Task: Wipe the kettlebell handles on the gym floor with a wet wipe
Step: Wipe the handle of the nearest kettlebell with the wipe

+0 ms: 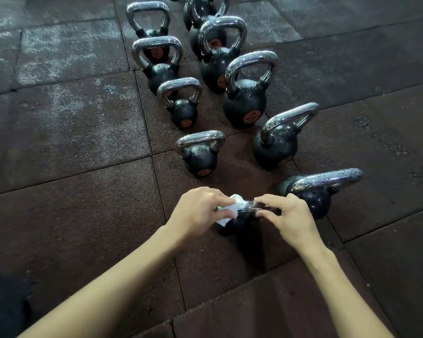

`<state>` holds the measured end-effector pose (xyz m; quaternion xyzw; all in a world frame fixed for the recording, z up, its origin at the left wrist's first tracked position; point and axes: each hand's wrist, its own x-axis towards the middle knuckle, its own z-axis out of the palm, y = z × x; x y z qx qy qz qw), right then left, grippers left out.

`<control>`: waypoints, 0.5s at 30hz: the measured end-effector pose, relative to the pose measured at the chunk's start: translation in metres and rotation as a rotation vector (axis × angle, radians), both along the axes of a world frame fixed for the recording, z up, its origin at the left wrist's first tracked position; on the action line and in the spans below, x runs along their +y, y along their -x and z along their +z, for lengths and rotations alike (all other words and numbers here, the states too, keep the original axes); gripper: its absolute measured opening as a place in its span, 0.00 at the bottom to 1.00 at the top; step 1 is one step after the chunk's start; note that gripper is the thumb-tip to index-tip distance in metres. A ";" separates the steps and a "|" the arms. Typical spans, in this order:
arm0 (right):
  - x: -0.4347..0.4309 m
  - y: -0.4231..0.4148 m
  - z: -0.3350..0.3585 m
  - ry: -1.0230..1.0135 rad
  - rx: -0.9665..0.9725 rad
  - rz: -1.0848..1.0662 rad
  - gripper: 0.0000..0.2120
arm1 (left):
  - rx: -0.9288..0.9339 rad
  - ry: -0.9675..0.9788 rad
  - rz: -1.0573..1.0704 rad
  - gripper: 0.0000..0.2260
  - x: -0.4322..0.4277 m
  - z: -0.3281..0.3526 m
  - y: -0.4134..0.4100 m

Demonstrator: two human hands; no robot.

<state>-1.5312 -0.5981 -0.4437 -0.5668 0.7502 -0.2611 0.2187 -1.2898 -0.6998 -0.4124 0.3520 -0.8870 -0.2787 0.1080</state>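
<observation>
Two rows of black kettlebells with chrome handles stand on the rubber floor. The nearest one (pixel 237 222) is small and mostly hidden under my hands. My left hand (pixel 198 211) grips a white wet wipe (pixel 230 211) wrapped over the left part of its chrome handle (pixel 248 206). My right hand (pixel 288 215) pinches the right part of that same handle. Just right of it stands another kettlebell (pixel 315 198) whose handle (pixel 327 180) is covered in droplets.
Several more kettlebells run away from me in both rows, such as one (pixel 200 154) ahead and a larger one (pixel 276 142) to its right. The floor is dark rubber tiles (pixel 71 191) with seams. A dark shape (pixel 0 301) sits at lower left.
</observation>
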 end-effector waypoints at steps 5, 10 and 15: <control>0.000 -0.005 0.007 -0.002 0.035 0.041 0.16 | -0.019 0.067 -0.029 0.14 0.001 0.010 0.021; 0.001 -0.012 0.007 -0.010 0.025 0.011 0.16 | 0.138 -0.036 0.061 0.14 -0.002 -0.007 -0.003; 0.003 -0.001 0.008 -0.006 -0.029 -0.047 0.16 | 0.182 0.041 0.121 0.13 0.009 -0.023 -0.004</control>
